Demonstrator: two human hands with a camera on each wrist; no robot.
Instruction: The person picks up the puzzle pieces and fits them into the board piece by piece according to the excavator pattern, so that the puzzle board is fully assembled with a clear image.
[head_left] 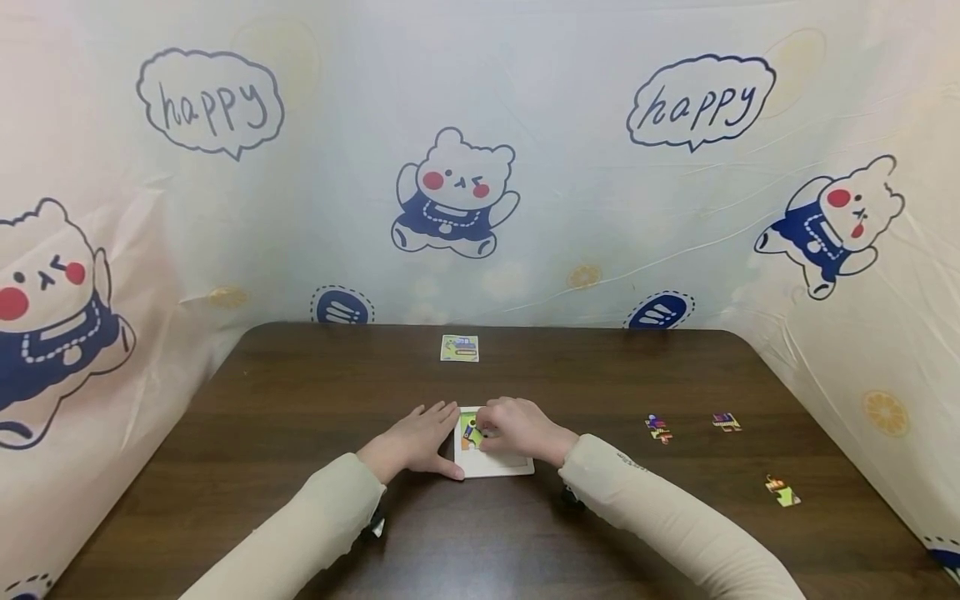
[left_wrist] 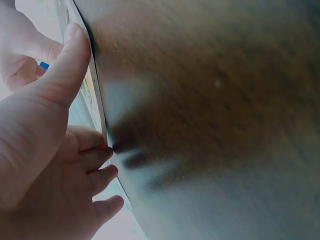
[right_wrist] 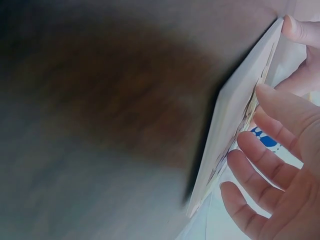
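A white puzzle frame (head_left: 495, 470) lies on the dark table, its left part showing a green and orange picture (head_left: 470, 432). My left hand (head_left: 412, 442) rests at the frame's left side, fingers extended and thumb on the near-left corner. Over the middle of the frame, my right hand (head_left: 517, 427) has bent fingers, with thumb and index finger pinching a puzzle piece at the picture's right side. That piece is mostly hidden by the hand. In the right wrist view, the thumb and index fingertips (right_wrist: 265, 92) meet the picture surface, while the other fingers curl loosely above it.
Three loose puzzle pieces lie to the right: a purple and yellow one (head_left: 659, 429), another purple one (head_left: 726, 422) and a green and orange one (head_left: 783, 492). A small picture card (head_left: 460, 348) lies near the table's far edge. A printed curtain (head_left: 555, 250) surrounds the table (head_left: 337, 375).
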